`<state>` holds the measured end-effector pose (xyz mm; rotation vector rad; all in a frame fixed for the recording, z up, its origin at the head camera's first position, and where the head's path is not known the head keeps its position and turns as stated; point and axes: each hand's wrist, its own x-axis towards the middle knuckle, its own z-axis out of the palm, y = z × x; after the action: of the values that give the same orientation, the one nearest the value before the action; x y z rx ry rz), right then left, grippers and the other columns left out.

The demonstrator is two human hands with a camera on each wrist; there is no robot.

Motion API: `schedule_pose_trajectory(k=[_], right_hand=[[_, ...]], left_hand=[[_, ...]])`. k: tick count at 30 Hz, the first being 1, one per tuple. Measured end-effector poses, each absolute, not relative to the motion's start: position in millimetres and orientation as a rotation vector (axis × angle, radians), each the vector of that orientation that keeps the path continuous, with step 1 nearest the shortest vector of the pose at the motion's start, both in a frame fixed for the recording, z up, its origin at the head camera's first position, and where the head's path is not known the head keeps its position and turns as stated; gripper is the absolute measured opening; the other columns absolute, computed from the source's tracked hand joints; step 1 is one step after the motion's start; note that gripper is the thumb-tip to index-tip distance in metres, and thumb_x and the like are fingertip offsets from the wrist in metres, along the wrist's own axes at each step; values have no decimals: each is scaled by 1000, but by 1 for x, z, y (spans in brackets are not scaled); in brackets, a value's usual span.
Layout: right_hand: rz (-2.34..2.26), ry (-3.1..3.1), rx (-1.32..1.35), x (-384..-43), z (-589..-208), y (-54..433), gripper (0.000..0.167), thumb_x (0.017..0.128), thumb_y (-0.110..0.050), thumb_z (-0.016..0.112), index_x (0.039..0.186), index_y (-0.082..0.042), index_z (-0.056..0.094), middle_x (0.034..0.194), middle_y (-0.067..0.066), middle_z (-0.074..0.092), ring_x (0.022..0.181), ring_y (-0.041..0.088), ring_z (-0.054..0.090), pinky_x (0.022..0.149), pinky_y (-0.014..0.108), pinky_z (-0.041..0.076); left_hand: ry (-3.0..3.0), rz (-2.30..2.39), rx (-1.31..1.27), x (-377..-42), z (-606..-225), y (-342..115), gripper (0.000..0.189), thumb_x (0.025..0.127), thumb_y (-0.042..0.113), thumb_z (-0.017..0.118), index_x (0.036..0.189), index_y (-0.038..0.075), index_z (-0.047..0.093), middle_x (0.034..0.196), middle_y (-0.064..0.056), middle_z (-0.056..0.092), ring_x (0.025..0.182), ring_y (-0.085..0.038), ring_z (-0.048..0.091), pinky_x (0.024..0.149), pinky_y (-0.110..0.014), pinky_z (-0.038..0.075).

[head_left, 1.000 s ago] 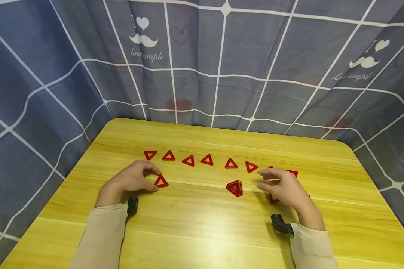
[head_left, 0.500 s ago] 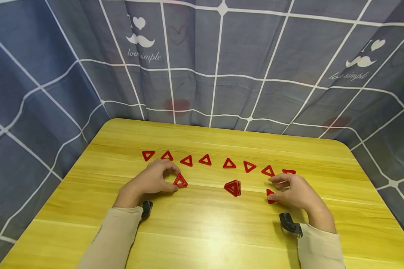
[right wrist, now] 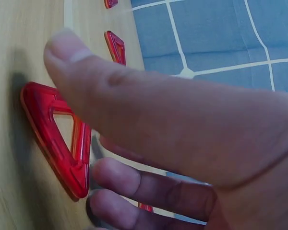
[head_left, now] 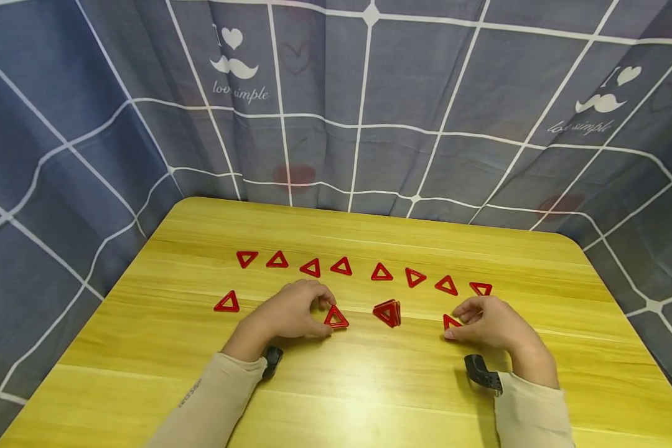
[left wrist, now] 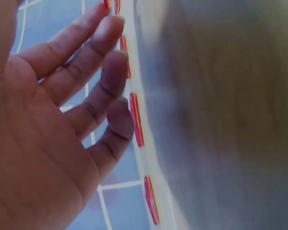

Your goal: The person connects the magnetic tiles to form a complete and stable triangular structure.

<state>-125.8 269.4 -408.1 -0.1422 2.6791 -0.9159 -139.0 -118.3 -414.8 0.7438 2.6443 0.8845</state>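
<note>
In the head view my left hand (head_left: pixel 297 311) pinches a red triangular tile (head_left: pixel 336 317) by its left side, between thumb and fingers. Just right of it lies a small stack of red triangular tiles (head_left: pixel 387 313). My right hand (head_left: pixel 490 323) holds another red triangular tile (head_left: pixel 449 323), with its thumb across one side. The right wrist view shows that tile (right wrist: pixel 57 139) close up as a hollow, see-through frame, the thumb (right wrist: pixel 72 62) overlapping its upper corner. From the left wrist, the palm and curled fingers (left wrist: pixel 117 120) show, while the held tile is mostly out of sight.
Across the back of the wooden table (head_left: pixel 336 386) runs a row of several separate red triangular tiles (head_left: pixel 381 272). One more tile (head_left: pixel 227 302) lies left of the left hand. A grey-blue checked curtain (head_left: pixel 336 93) stands behind the table.
My left hand has slid its tile rightward toward the stack, uncovering a tile at the left. My right hand has moved slightly right and down and closed on the tile beneath it.
</note>
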Motion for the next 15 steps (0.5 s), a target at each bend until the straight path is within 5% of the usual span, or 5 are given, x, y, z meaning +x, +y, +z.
schedule_pose_trajectory(k=[7,15], right_hand=[[-840,2692,-118,-128,-410,261,51,71,-38,92,100,-3,69,88,3,64,80,19,57,75,37,47],[-862,2670,-100,-128,-408,256,41,72,-24,92,96,-2,67,88,4,63,80,20,57,76,37,48]], left_hand=[[2684,776,706,-136,-420,-108,36,76,26,85,106,13,69,89,4,58,83,-14,52,79,-34,45],[2664,763,705,-136,-421,-107,38,80,24,84,112,11,69,92,3,56,85,-14,51,80,-34,45]])
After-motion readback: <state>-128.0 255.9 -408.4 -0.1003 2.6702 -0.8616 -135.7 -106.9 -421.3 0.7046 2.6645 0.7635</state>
